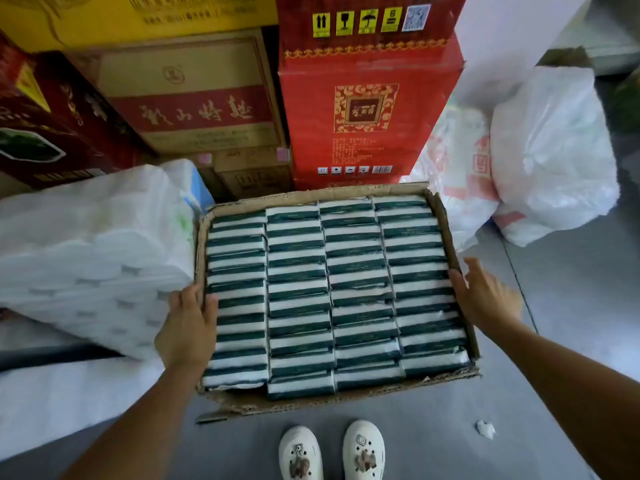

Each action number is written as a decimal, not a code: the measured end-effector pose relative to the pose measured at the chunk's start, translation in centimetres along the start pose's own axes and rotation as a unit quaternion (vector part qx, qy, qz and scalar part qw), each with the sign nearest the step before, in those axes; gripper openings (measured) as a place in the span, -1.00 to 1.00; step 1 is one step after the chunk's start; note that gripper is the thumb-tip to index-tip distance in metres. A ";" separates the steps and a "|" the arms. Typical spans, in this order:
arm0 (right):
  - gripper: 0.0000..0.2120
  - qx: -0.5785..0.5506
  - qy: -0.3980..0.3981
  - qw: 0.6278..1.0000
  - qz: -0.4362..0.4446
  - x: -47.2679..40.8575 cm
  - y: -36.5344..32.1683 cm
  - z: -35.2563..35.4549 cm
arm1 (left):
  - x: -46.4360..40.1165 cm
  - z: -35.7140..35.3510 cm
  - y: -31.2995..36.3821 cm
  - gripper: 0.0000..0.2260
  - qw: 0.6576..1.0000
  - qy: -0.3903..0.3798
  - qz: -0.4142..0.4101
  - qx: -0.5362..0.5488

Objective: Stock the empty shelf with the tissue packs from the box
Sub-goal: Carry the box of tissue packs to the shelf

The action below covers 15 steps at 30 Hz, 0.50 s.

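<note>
— Where is the box (221,403) now?

— On the grey floor (571,306), just in front of your shoes (332,452), full of green and white tissue packs (332,289) in four rows.

— And your hands?

— Your left hand (188,327) grips the left wall, thumb curled over the edge. Your right hand (485,296) is beside the right wall, fingers straight and spread, holding nothing.
</note>
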State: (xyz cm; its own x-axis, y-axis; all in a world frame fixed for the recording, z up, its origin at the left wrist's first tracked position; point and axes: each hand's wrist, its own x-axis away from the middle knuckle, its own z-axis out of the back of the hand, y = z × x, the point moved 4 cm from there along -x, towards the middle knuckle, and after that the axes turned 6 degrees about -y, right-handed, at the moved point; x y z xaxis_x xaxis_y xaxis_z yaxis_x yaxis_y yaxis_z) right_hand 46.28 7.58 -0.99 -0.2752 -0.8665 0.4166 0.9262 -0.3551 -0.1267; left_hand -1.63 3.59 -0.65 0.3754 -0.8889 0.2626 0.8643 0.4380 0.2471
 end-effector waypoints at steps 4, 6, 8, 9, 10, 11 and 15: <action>-0.60 0.005 0.009 0.999 -0.035 -0.9 0.2 -1.3 | -1.6 -0.9 -1.0 -0.62 0.998 0.029 0.059 0.017; -0.61 -0.020 0.018 0.999 -0.045 -1.0 0.3 -2.1 | -2.3 -1.5 -1.4 -0.58 0.998 0.020 0.058 -0.019; -0.61 -0.042 0.036 0.997 -0.055 -1.1 0.5 -2.6 | -2.9 -1.8 -1.6 -0.53 0.998 0.017 0.050 -0.040; -0.62 -0.055 0.045 0.996 -0.059 -1.3 0.7 -2.7 | -3.3 -2.0 -1.7 -0.52 0.998 0.018 0.049 -0.039; -0.63 -0.064 0.051 0.995 -0.058 -1.4 0.7 -2.8 | -3.6 -2.2 -1.8 -0.50 0.998 0.017 0.050 -0.035; -0.65 -0.064 0.056 0.995 -0.055 -1.5 0.7 -2.7 | -3.8 -2.4 -1.8 -0.50 0.998 0.019 0.047 -0.029; -0.66 -0.026 0.062 0.997 -0.038 -2.0 0.6 -2.2 | -4.0 -2.9 -1.8 -0.56 0.999 0.035 0.025 -0.032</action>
State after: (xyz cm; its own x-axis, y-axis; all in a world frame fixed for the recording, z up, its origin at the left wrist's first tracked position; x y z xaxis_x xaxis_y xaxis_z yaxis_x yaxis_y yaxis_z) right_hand 46.82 8.27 -3.91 -0.3774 -0.8718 0.3123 0.8876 -0.4368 -0.1465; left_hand -3.70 5.97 -4.89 0.4386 -0.8748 0.2057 0.8633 0.4738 0.1741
